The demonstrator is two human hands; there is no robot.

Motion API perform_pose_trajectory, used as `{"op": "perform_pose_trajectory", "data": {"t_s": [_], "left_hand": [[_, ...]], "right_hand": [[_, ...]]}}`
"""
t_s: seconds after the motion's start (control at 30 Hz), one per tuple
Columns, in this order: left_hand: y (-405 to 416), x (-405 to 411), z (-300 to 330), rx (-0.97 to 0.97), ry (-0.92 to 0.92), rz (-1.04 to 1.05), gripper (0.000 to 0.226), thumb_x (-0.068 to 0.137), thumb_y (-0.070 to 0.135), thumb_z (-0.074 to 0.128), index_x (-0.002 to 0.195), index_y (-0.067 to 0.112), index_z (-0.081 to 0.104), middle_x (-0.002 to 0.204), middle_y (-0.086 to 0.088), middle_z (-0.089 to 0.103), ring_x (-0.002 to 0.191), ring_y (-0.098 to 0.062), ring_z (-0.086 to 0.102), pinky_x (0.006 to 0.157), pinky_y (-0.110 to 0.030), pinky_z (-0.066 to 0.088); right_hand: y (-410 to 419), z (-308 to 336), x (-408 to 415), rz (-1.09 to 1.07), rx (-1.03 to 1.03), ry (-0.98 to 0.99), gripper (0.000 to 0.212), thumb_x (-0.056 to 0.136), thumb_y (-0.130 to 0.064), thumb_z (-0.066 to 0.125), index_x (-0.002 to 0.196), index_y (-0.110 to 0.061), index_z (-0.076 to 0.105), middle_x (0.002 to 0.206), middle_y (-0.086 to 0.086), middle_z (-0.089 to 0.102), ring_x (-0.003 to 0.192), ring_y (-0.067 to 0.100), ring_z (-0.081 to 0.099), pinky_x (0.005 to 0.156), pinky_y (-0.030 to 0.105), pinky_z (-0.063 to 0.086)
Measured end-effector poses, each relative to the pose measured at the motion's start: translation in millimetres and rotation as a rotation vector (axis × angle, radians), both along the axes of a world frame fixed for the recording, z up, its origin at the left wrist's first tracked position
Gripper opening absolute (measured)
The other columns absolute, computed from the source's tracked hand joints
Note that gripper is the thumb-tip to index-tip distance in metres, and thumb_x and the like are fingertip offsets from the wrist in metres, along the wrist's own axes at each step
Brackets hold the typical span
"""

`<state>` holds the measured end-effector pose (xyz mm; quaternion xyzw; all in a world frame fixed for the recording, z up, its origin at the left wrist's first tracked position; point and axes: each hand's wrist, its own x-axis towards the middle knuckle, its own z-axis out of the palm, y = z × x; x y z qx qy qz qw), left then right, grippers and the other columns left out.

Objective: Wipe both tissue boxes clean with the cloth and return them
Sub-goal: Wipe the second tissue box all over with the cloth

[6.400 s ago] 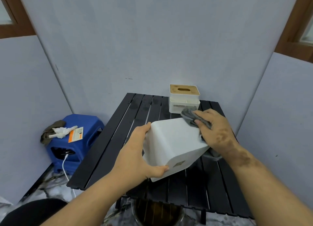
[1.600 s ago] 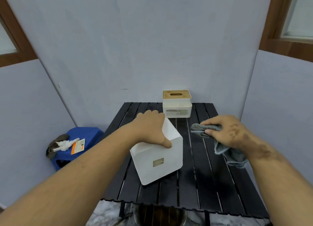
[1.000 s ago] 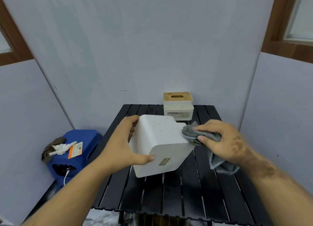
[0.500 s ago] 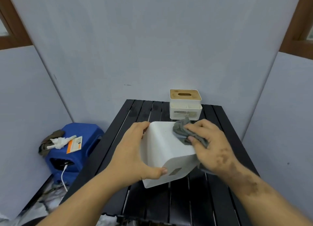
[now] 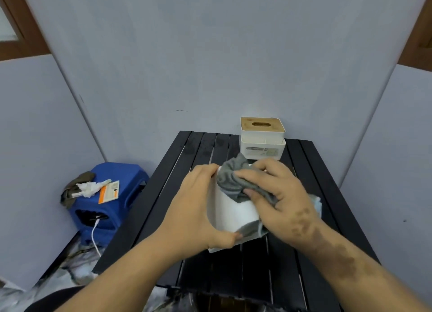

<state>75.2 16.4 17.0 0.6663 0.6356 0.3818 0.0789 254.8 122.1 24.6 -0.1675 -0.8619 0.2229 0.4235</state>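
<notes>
You are mid-wipe on the first tissue box [image 5: 230, 212], a plain white one held tilted over the middle of the bench [image 5: 161, 202]. Your left hand [image 5: 194, 209] grips its left side, fingers wrapped over the far edge and thumb under the near corner. Your right hand [image 5: 278, 199] has its grip clamped on the grey cloth [image 5: 231, 179], pressing it against the top right face. The second tissue box [image 5: 262, 137], with a wooden lid, sits at the far edge of the bench; it likely awaits its wipe. Neither box is returned yet, so I judge you under halfway.
</notes>
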Motion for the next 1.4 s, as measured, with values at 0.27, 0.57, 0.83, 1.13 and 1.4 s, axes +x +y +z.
{"op": "perform_pose_trajectory", "data": {"t_s": [0.27,0.57,0.83,1.13,1.4], "left_hand": [[-5,19,-5,0.023,-0.019,0.040,0.101,0.048,0.056,0.089,0.131,0.047,0.032,0.128,0.031,0.035,0.125,0.000,0.037,0.095,-0.029,0.044],[-6,25,-10,0.040,-0.061,0.039,0.107,0.048,0.053,0.088,0.136,0.046,0.029,0.131,0.037,0.027,0.126,0.005,0.032,0.099,-0.025,0.039],[-7,25,-13,0.045,-0.018,0.029,0.109,0.050,0.053,0.090,0.142,0.040,0.033,0.129,0.034,0.028,0.127,0.005,0.031,0.099,-0.022,0.040],[-7,29,-12,0.055,-0.022,0.050,0.097,0.050,0.055,0.084,0.134,0.037,0.038,0.124,0.032,0.032,0.122,0.002,0.035,0.095,-0.029,0.045],[-9,31,-12,0.045,-0.021,0.039,0.119,0.049,0.061,0.082,0.150,0.034,0.027,0.133,0.042,0.015,0.130,0.010,0.023,0.106,-0.026,0.034]], "right_hand": [[22,-6,9,-0.285,-0.211,0.043,0.034,0.091,-0.011,0.066,0.121,-0.026,0.068,0.105,-0.012,0.058,0.105,0.015,0.058,0.094,0.032,0.052],[39,-8,17,-0.220,-0.255,0.067,0.036,0.090,-0.007,0.066,0.120,-0.027,0.068,0.106,-0.018,0.057,0.101,0.017,0.062,0.091,0.041,0.055],[17,-2,10,-0.036,-0.102,0.063,0.032,0.090,-0.013,0.064,0.121,-0.021,0.069,0.110,-0.010,0.059,0.108,0.018,0.059,0.094,0.039,0.051],[-3,2,3,-0.063,-0.019,0.040,0.032,0.089,-0.022,0.059,0.119,-0.025,0.069,0.110,-0.011,0.059,0.109,0.019,0.056,0.094,0.029,0.046],[21,-6,8,-0.335,-0.138,0.030,0.032,0.093,-0.014,0.060,0.122,-0.024,0.067,0.107,-0.009,0.056,0.101,0.022,0.058,0.079,0.025,0.055]]}}
